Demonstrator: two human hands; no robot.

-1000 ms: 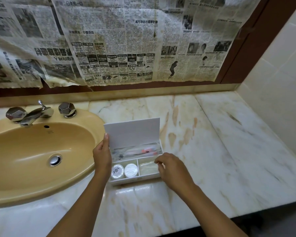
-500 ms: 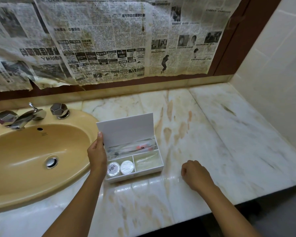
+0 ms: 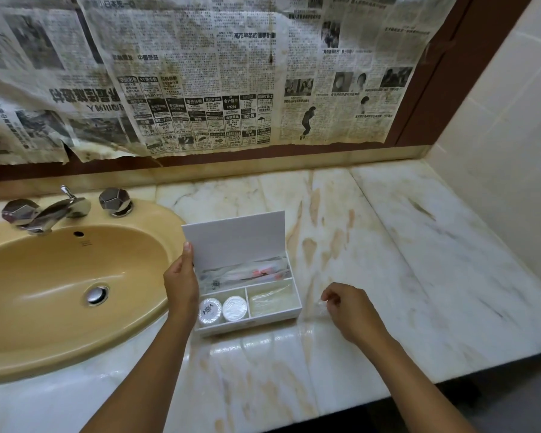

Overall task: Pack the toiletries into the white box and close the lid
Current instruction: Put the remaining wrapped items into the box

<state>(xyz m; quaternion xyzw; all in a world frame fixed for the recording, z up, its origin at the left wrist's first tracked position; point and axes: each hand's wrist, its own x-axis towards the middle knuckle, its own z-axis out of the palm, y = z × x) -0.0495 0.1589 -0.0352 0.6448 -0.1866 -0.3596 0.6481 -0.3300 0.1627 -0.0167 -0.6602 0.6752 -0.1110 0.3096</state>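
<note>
The white box (image 3: 250,323) stands on the marble counter with its lid (image 3: 235,239) upright. Its long rear compartment holds a wrapped toothbrush kit (image 3: 247,273). Two round white soaps (image 3: 223,309) fill the front left compartment, and a clear sachet (image 3: 270,300) lies in the front right one. My left hand (image 3: 181,282) grips the box's left side, thumb against the lid edge. To the right of the box, my right hand (image 3: 349,307) pinches a small clear plastic packet (image 3: 320,307) just above the counter.
A yellow sink (image 3: 60,292) with a chrome tap (image 3: 53,210) lies directly left of the box. Old newspaper (image 3: 200,73) covers the mirror behind. A tiled wall (image 3: 506,135) bounds the right side. The counter's front edge (image 3: 450,373) runs near my right forearm.
My right hand left the box's front right compartment, moved right to the counter, and now pinches a small clear packet. The left hand has kept its grip on the box.
</note>
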